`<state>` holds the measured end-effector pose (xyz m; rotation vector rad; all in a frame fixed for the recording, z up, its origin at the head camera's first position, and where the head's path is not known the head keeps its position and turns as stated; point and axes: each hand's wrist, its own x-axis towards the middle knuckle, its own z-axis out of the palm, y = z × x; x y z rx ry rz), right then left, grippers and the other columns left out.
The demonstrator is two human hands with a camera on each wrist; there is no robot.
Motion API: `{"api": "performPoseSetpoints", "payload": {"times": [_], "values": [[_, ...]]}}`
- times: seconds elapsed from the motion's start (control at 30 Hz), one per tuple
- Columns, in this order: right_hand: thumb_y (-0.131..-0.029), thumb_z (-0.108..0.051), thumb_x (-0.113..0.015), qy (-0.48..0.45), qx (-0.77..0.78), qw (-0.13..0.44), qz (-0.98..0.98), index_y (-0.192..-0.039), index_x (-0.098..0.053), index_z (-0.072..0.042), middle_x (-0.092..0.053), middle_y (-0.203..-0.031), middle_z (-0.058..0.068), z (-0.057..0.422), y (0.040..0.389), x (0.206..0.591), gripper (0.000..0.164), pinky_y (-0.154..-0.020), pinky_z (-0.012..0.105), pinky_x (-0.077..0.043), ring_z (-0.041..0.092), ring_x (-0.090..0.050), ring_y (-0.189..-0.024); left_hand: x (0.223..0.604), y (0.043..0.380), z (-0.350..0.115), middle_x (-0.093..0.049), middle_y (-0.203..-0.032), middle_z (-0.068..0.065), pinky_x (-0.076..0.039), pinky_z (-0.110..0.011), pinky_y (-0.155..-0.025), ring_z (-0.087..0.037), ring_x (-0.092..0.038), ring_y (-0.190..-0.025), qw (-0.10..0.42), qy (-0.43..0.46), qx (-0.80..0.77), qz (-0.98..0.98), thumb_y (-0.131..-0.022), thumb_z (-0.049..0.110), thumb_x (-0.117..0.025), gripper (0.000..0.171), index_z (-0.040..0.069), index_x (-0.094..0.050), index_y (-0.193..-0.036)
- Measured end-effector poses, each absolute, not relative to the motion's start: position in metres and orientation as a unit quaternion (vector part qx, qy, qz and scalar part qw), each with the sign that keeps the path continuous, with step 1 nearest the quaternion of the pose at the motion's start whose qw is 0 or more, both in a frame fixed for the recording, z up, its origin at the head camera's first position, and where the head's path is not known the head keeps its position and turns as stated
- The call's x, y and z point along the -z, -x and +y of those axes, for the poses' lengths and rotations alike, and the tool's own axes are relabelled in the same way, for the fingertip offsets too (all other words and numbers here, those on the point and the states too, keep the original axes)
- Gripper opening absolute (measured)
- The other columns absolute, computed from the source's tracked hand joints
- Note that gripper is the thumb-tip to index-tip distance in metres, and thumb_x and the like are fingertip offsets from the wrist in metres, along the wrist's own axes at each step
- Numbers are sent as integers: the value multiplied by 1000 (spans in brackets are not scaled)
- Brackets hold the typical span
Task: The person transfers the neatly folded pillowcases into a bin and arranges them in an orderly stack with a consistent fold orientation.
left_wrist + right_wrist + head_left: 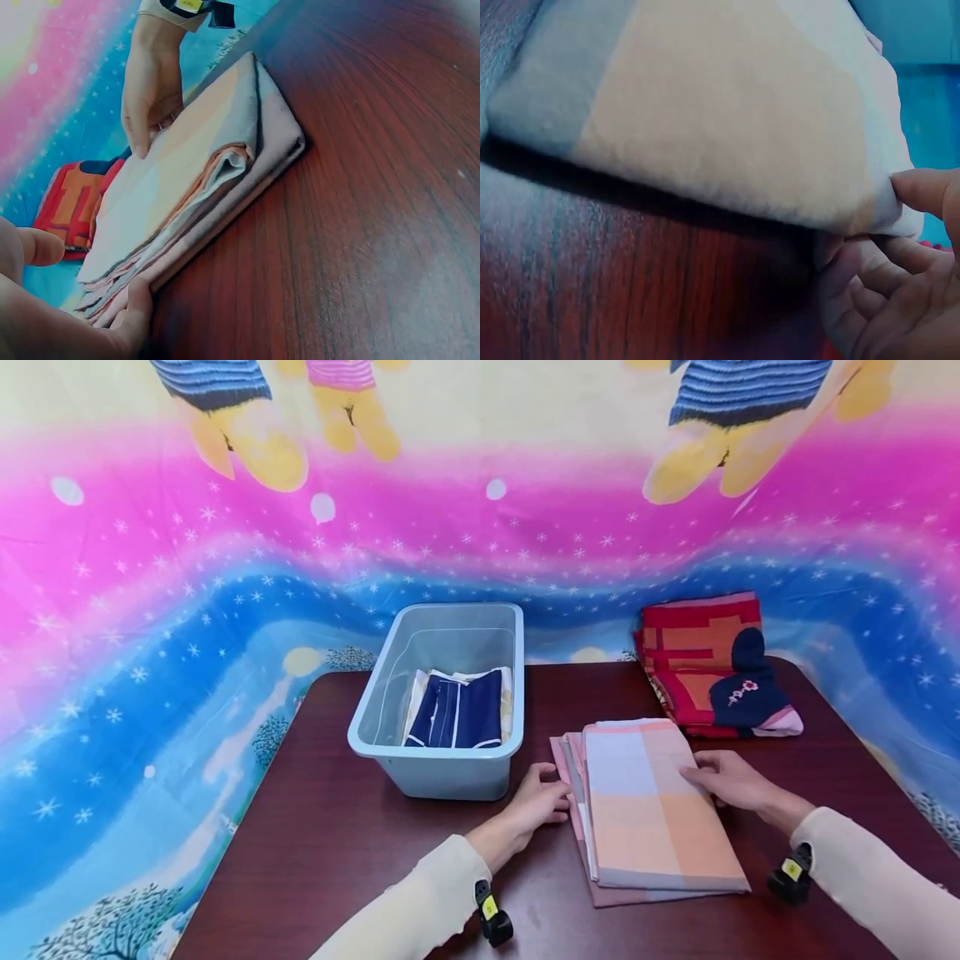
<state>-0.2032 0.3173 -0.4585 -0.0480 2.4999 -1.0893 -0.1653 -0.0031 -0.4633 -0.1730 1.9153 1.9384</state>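
A folded checked cloth point(637, 810) in peach, white and pink lies on the table, its layers stacked and slightly offset at the left side. My right hand point(738, 781) pinches its right edge; in the right wrist view the thumb point(922, 187) is on top and the fingers point(877, 270) are curled beneath. At the opposite side, my left hand point(534, 806) has its fingers against the layered edge. The left wrist view shows the left thumb point(41, 247) held apart from the fingers point(135, 315), which touch the lower layers.
Behind my left hand stands a light blue plastic bin point(450, 768) with a folded navy cloth point(480, 710) with white trim inside. At the back right, a navy sock point(742, 693) with a flower pattern lies on a folded red and orange cloth point(690, 635). A printed curtain point(480, 535) surrounds the table.
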Motion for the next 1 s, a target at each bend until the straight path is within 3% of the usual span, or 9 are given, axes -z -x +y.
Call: {"api": "performPoseSetpoints", "payload": {"times": [0.17, 0.27, 0.47, 0.57, 0.8, 1.0], "values": [[-106, -25, -52, 9, 403, 212, 890, -117, -56, 6, -50, -63, -1, 312, 199, 458, 33, -57, 31, -52, 17, -55, -61, 464, 165, 0, -66, -118, -15, -59, -34, -81, -19, -68, -97, 198, 55, -690, 694, -94, 16, -60, 53, 1, -42, -142], [-105, -25, -53, -7, 418, 220, 881, -126, -54, 9, -54, -67, 0, 311, 199, 460, 39, -61, 33, -56, 18, -58, -64, 464, 164, 3, -66, -121, -16, -57, -34, -84, -17, -65, -98, 180, 33, -678, 711, -91, 14, -61, 55, 2, -44, -142], [-106, -25, -53, -13, 478, 250, 842, -135, -46, 11, -64, -81, 0, 310, 200, 463, 47, -66, 32, -59, 14, -63, -69, 464, 169, 2, -53, -144, -25, -57, -42, -94, -21, -62, -115, 167, 12, -684, 711, -92, 14, -61, 58, 2, -42, -145], [-105, -29, -54, -2, 468, 245, 849, -136, -45, 9, -62, -78, 0, 310, 201, 461, 50, -62, 32, -57, 15, -61, -67, 463, 173, 1, -52, -145, -25, -57, -42, -93, -24, -64, -114, 168, 35, -703, 690, -93, 14, -60, 57, 1, -41, -145], [-101, -45, -58, 15, 393, 240, 887, -154, -26, 8, -54, -65, -1, 316, 201, 458, 82, -48, 29, -43, 17, -51, -55, 464, 181, 6, -63, -126, -18, -57, -25, -79, -19, -65, -100, 167, 99, -747, 636, -93, 14, -61, 62, -6, -38, -146], [-103, -37, -57, 67, 456, 282, 842, -160, -11, 2, -46, -58, -2, 334, 205, 471, 83, -47, 29, -43, 12, -43, -45, 471, 186, 9, -67, -93, 0, -46, -18, -66, -8, -57, -78, 202, 87, -725, 653, -87, 13, -62, 48, -5, -59, -132]]}}
